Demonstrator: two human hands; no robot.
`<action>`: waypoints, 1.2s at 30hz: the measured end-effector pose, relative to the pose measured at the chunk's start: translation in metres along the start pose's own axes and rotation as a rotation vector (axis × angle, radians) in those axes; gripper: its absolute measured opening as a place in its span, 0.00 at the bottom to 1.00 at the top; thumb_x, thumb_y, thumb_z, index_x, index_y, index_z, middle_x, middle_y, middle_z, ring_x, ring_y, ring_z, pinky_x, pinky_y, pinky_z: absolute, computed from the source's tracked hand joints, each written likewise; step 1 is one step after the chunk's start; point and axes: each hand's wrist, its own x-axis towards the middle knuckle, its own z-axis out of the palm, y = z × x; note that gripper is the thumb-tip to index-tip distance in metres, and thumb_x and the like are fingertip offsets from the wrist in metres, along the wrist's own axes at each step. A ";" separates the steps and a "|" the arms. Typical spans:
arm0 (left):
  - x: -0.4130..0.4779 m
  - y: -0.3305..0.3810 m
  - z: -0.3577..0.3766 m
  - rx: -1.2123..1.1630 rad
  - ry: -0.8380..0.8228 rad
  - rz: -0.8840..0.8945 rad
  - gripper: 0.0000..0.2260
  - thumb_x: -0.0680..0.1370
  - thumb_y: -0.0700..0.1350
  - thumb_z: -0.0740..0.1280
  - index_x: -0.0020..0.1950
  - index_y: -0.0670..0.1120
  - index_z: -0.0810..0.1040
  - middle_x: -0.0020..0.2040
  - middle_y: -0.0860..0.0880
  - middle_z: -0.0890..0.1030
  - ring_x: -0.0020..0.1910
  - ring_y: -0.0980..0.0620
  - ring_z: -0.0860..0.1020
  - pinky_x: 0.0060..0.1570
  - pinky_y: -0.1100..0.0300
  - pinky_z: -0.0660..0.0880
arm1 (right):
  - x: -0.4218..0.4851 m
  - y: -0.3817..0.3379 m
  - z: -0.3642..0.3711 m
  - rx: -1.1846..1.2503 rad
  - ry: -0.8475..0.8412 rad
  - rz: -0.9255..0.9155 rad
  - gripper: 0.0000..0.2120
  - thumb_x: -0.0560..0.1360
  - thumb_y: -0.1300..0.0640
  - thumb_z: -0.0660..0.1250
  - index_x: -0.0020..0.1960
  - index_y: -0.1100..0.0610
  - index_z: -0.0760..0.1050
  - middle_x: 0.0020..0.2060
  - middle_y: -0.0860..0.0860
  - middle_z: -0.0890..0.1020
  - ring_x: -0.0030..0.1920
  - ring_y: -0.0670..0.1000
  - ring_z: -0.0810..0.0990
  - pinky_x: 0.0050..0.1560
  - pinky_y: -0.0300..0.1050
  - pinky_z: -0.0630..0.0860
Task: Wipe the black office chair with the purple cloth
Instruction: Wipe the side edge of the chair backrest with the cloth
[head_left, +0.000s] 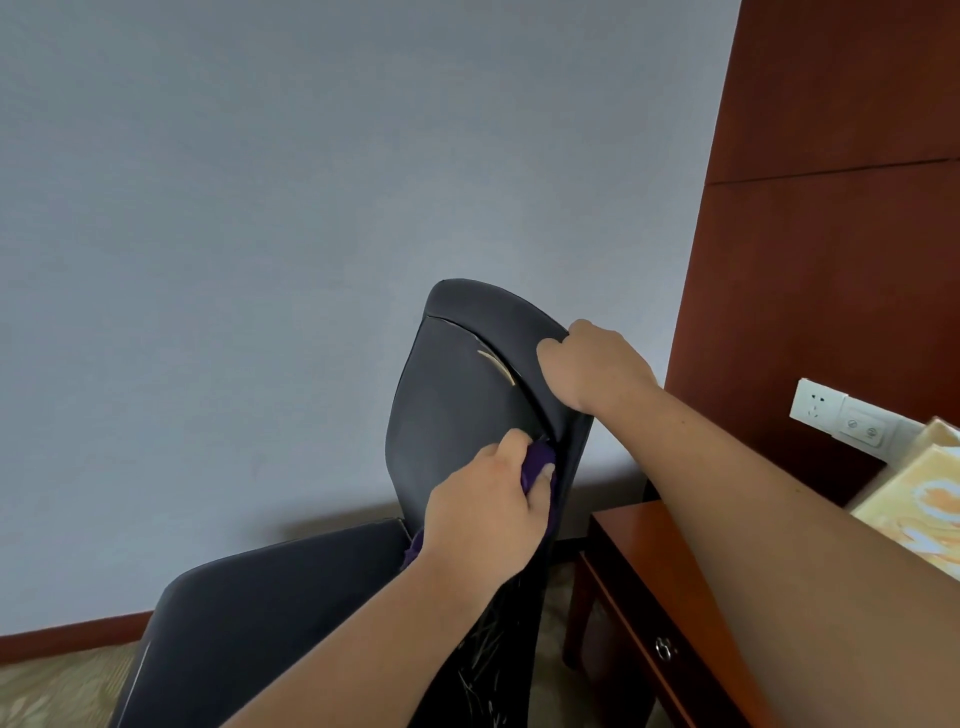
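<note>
Head view. Black office chair (457, 415) mid-frame, backrest tilted. Right hand (597, 364) clenched over the backrest top, 2 o'clock. Left hand (483, 504) grasps the purple cloth (540, 460) against the backrest's 5 o'clock edge. Best: brace firmly, press the cloth flat, use long overlapping strokes.

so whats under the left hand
The purple cloth, gripped by the left hand against the black office chair backrest. The hand covers most of it; only edges show.

head cam | above and close behind the chair backrest (457, 415) | facing forward-down toward the wall (234, 208)
</note>
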 end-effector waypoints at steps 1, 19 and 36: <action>-0.003 -0.004 0.003 0.034 -0.038 -0.003 0.08 0.80 0.61 0.54 0.50 0.58 0.62 0.36 0.58 0.70 0.31 0.56 0.71 0.27 0.61 0.64 | 0.001 0.001 0.000 -0.001 0.000 0.001 0.14 0.73 0.48 0.53 0.54 0.55 0.68 0.41 0.49 0.72 0.39 0.51 0.73 0.34 0.45 0.66; 0.015 -0.009 -0.003 0.139 -0.066 0.049 0.12 0.78 0.61 0.56 0.43 0.56 0.58 0.32 0.55 0.69 0.28 0.55 0.68 0.25 0.60 0.58 | 0.005 0.005 0.003 0.009 0.011 -0.002 0.14 0.73 0.48 0.53 0.53 0.54 0.68 0.40 0.49 0.71 0.38 0.51 0.73 0.34 0.45 0.66; 0.028 -0.002 -0.007 0.052 0.082 0.150 0.09 0.79 0.60 0.57 0.46 0.57 0.62 0.34 0.57 0.69 0.30 0.56 0.71 0.25 0.62 0.60 | 0.003 0.003 0.002 0.033 0.016 -0.003 0.12 0.74 0.49 0.54 0.51 0.55 0.69 0.39 0.50 0.72 0.38 0.51 0.72 0.34 0.46 0.65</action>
